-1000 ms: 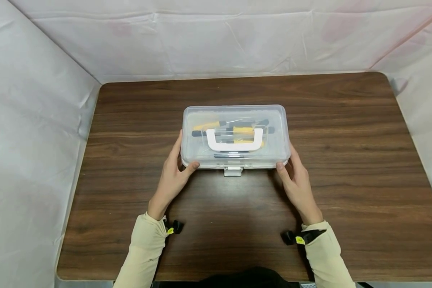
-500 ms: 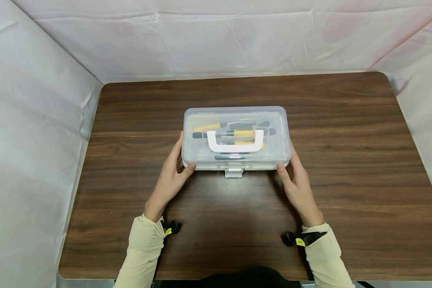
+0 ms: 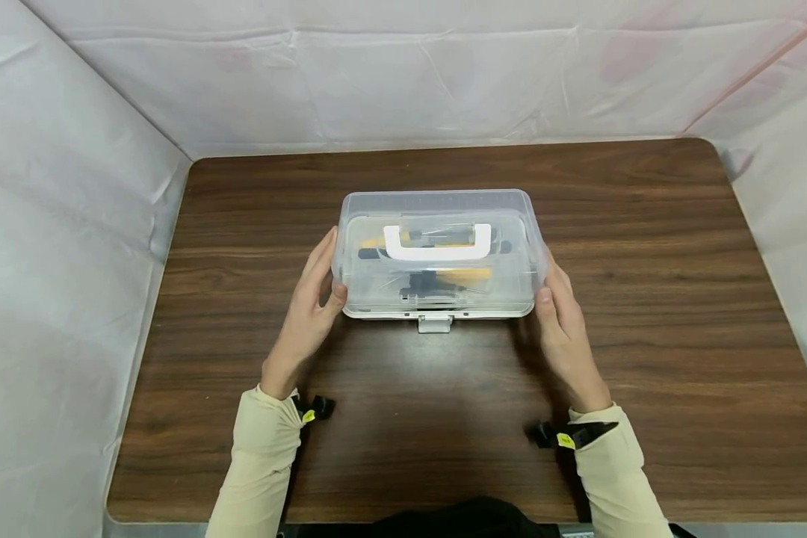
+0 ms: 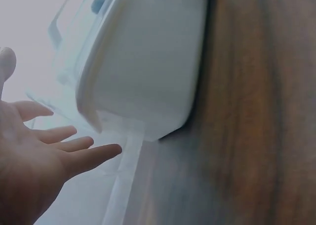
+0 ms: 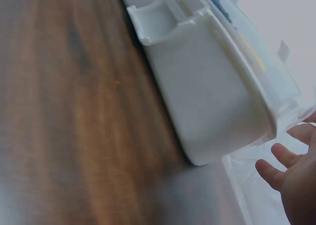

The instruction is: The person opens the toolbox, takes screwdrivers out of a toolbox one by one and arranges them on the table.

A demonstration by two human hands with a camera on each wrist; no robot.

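On table (image 3: 437, 433), near middle: box (image 5: 212, 94), latch (image 3: 434, 324) hanging down. Left hand (image 3: 309, 299), right hand (image 3: 565, 325) at opposite ends, fingers extended, uncurled. Lid (image 3: 386, 278) seemingly ajar; advise level, even lift.

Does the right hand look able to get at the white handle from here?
Likely yes: the right hand is beside the lid, and nothing covers the white handle on top.

I find no readable markings; the yellow labels (image 3: 566, 441) on both wrist straps (image 3: 595, 432) are too small to read.
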